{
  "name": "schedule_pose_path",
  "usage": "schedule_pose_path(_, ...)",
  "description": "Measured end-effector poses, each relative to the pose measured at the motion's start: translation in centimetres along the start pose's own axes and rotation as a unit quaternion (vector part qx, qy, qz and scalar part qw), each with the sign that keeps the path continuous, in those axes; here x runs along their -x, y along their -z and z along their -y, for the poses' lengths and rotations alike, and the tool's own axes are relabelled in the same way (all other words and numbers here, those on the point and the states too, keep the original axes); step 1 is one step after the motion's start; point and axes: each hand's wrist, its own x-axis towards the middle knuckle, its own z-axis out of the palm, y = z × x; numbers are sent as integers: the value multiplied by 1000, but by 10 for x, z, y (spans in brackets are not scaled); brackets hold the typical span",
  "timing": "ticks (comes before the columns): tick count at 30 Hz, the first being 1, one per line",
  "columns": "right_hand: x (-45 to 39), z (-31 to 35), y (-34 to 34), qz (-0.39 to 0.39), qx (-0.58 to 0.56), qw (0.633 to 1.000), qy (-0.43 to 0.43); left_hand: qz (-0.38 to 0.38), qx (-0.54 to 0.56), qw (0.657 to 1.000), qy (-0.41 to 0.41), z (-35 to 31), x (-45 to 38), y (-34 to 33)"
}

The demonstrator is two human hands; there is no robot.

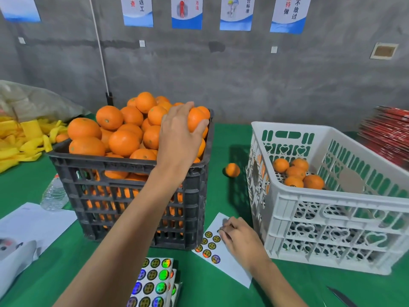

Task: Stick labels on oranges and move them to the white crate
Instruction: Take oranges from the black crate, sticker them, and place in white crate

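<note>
The left hand [180, 127] curls over an orange [195, 120] at the right rear of the heaped black crate [124, 171], while the right hand [238, 234] pinches at a label on the sheet [218, 251] lying on the tabletop [221, 151] beside the white crate [309, 218]. Best to lift the orange straight up so its neighbours do not roll off. The label should be peeled cleanly by its edge before the two are brought together.
</note>
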Motion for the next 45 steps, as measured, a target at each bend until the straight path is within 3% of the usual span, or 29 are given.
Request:
schedule_pose_path(4,-6,12,6,-23,6,997,-67,-2,12,1000,1,-1,2,1)
schedule_pose_path(6,-16,19,23,-41,-68,985,-156,-3,19,1000,0,-1,3,1)
schedule_pose_path(8,-31,27,47,-113,-142,964,-194,-5,27,1000,-3,-1,3,0)
schedule_pose_path(13,-84,58,142,-335,-222,902,-159,0,41,998,-48,-3,3,-2)
schedule_pose_path(16,-106,75,193,-371,-211,894,-137,12,53,995,-84,-4,2,-3)
schedule_pose_path(21,-107,87,222,-379,-179,905,-66,12,28,986,-164,-4,-2,-6)
schedule_pose_path(24,-99,87,228,-343,-203,917,-18,-1,36,987,-156,-6,-4,-10)
schedule_pose_path(27,-97,86,237,-300,-235,923,-45,-4,100,987,-126,-15,-8,-18)
schedule_pose_path(30,-95,76,249,-294,-252,918,-82,44,180,980,-71,-21,-13,-28)
schedule_pose_path(33,-95,57,258,-295,-197,930,-97,136,247,959,-39,-26,-23,-39)
schedule_pose_path(36,-96,33,258,-284,-74,945,-141,185,156,968,-68,-35,-37,-44)
schedule_pose_path(39,-88,6,251,-260,92,938,-209,140,27,987,-73,-29,-56,-34)
schedule_pose_path(42,-85,-12,239,-209,139,933,-257,114,-119,986,-37,-6,-80,-16)
schedule_pose_path(45,-96,-9,236,-199,140,935,-259,167,-240,956,4,22,-104,0)
